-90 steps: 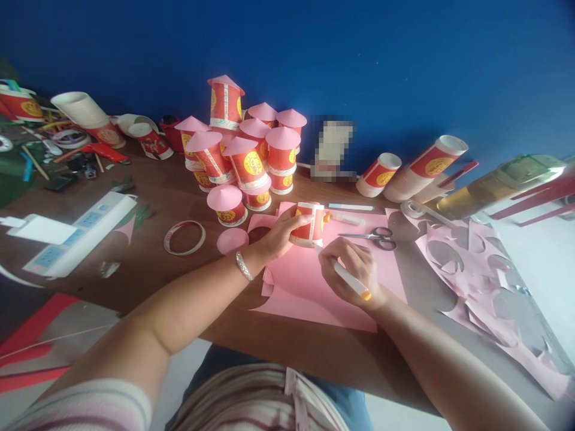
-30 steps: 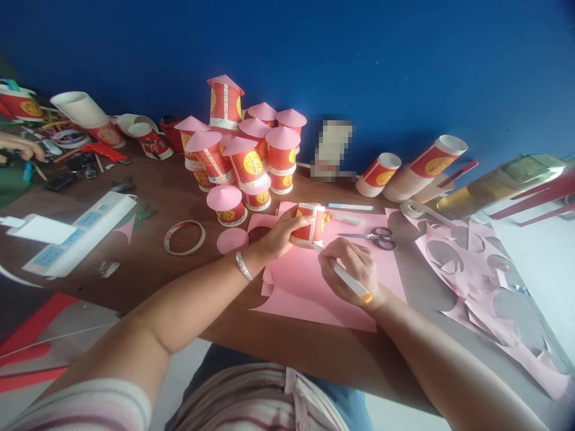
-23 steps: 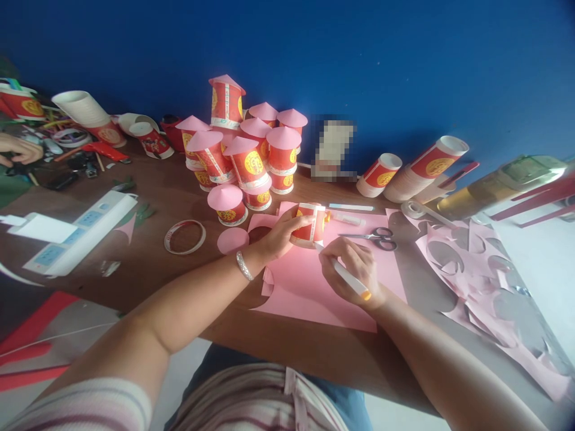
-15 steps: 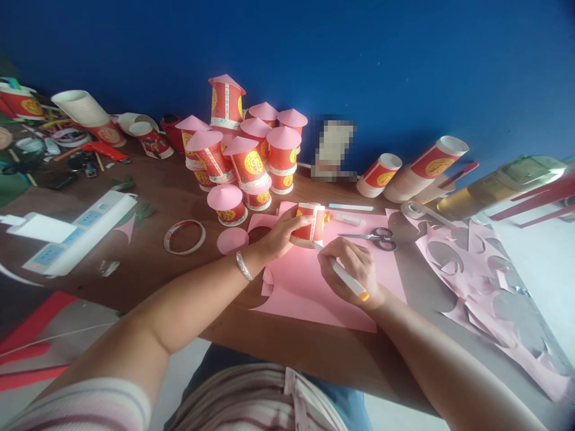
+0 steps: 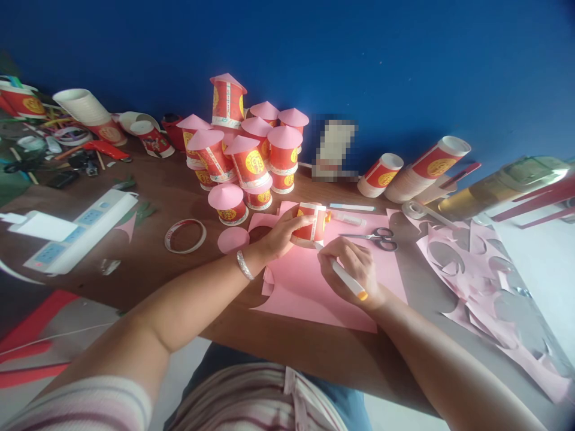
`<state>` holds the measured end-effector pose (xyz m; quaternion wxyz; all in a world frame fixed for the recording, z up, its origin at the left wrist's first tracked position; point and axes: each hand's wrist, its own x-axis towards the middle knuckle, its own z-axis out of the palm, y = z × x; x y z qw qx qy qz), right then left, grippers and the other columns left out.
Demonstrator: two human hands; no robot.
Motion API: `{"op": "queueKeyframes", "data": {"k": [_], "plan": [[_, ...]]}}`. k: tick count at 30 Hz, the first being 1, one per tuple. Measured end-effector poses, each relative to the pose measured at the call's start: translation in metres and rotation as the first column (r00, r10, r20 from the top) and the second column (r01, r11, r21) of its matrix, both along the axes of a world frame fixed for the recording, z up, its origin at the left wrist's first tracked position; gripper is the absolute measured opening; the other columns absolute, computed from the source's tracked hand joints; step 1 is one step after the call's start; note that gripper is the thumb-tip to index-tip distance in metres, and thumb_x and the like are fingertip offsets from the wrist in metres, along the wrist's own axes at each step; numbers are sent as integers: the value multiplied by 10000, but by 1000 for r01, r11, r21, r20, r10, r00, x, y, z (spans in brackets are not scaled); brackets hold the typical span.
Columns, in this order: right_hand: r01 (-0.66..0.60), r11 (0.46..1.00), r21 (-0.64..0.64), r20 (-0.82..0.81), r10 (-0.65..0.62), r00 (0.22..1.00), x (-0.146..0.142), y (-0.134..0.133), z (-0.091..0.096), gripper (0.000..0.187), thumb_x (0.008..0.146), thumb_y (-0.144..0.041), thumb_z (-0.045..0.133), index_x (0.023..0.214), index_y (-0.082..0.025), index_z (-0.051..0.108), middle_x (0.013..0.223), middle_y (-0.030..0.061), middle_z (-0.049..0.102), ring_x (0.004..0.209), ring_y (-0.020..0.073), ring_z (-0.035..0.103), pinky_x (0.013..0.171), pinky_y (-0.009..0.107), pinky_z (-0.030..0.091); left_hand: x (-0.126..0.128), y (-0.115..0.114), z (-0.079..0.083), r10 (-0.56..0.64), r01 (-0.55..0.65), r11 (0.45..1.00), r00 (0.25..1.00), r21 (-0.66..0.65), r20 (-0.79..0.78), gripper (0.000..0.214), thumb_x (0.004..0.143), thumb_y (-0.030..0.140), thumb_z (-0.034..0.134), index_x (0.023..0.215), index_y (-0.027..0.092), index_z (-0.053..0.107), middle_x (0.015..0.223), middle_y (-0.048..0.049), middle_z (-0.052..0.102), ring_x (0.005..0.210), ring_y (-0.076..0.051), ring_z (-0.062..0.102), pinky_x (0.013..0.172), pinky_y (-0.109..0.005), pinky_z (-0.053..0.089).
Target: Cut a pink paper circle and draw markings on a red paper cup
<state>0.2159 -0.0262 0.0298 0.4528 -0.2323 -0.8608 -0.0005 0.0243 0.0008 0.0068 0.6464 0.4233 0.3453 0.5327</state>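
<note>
A red and white paper cup [image 5: 309,222] with a yellow print is gripped by my left hand [image 5: 283,234], above a pink paper sheet [image 5: 341,299]. My right hand [image 5: 349,269] closes round a white marker pen [image 5: 345,279] with an orange end. The pen's tip points at the cup's lower white band; whether it touches I cannot tell. Scissors [image 5: 381,238] lie on the pink sheet to the right of the cup, beside a clear glue stick [image 5: 348,219]. A pink paper disc [image 5: 233,240] rests left of my left wrist.
Several cups with pink cone roofs [image 5: 249,160] stand stacked at the back. A cardboard ring [image 5: 185,236] and a power strip [image 5: 85,230] lie left. Pink paper scraps [image 5: 480,269], stacked cups [image 5: 426,167] and a tape roll [image 5: 413,209] occupy the right.
Almost nothing differs. The whole view has shifted very slightly, while both hands keep their hold on the cup and the marker pen.
</note>
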Motion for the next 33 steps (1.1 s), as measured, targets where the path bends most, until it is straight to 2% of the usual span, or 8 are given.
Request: {"op": "queueKeyframes", "data": {"k": [7, 15, 23, 28, 33], "plan": [[-17, 1000, -23, 14, 17, 1000, 0, -2, -2, 195, 981, -62, 569, 924, -243, 528, 711, -48, 599, 561, 96, 514, 547, 244, 410, 0, -2, 4, -26, 26, 1000, 1000, 8, -11, 312, 903, 472, 776, 1020, 187, 724, 1024, -77, 741, 1096, -260, 696, 894, -354, 609], [-48, 997, -55, 21, 49, 999, 1, -3, 1, 210, 976, -39, 566, 942, -243, 531, 726, -48, 590, 577, 99, 533, 568, 240, 428, 0, -2, 4, -10, 10, 1000, 1000, -3, -7, 341, 901, 453, 776, 1089, 172, 729, 1060, -72, 738, 1069, -246, 701, 848, -314, 586], [-49, 998, -51, 9, 49, 999, 0, -2, -2, 198, 988, -60, 585, 938, -243, 530, 722, -49, 596, 564, 98, 524, 561, 241, 430, 1, -1, 2, -39, 40, 999, 999, 16, -24, 333, 908, 433, 737, 1096, 158, 728, 1023, -66, 737, 1039, -243, 692, 927, -355, 561], [-20, 999, -28, 2, 20, 1000, -1, 0, -3, 194, 987, -68, 586, 935, -247, 532, 722, -45, 606, 572, 105, 539, 565, 242, 437, 1, -2, 7, -62, 62, 998, 998, -1, -26, 376, 890, 433, 754, 1141, 155, 724, 1070, -76, 747, 1097, -272, 695, 961, -386, 564], [-7, 1000, -10, -4, 7, 1000, 0, 1, -3, 191, 982, -64, 586, 946, -245, 535, 731, -43, 612, 573, 103, 530, 553, 239, 426, 0, -1, 2, -62, 63, 998, 998, 13, -18, 395, 909, 442, 750, 1192, 167, 730, 1143, -88, 761, 1097, -261, 705, 970, -379, 564]]}}
